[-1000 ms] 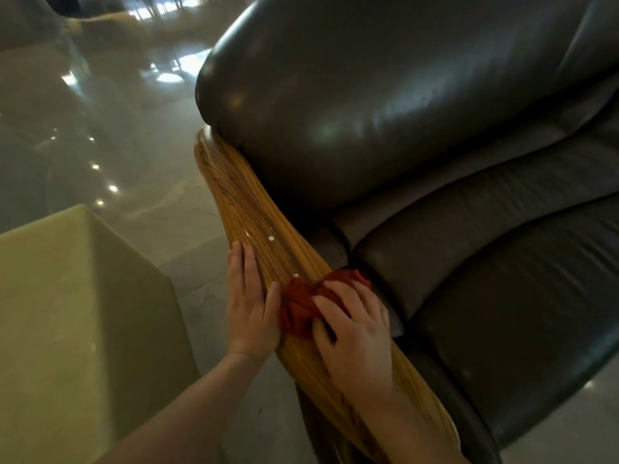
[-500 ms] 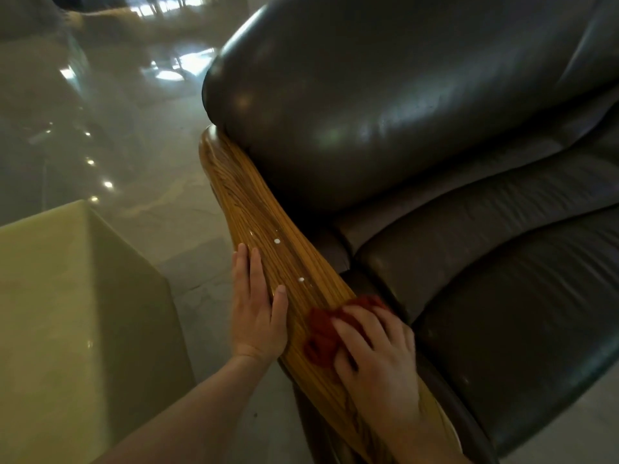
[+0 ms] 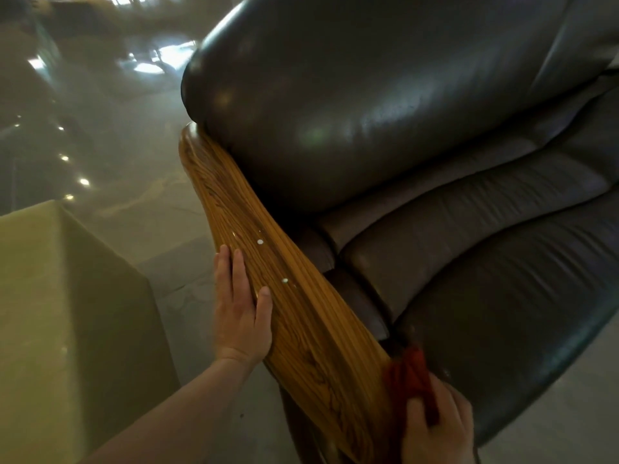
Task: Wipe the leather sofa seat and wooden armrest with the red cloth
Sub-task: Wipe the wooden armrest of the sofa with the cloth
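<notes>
A striped wooden armrest runs diagonally from the upper left to the bottom centre, beside the dark leather sofa seat. My left hand lies flat and open on the armrest's outer left edge. At the armrest's near end my right hand grips the bunched red cloth, pressing it where the wood meets the seat cushion. Small white specks sit on the wood above my left hand.
The sofa's padded leather backrest bulges above the armrest. A pale green block-shaped side table stands to the left. Glossy stone floor reflects ceiling lights between table and sofa.
My right hand has slid the red cloth down the armrest toward its near end. My left hand has stayed flat on the outer edge.
</notes>
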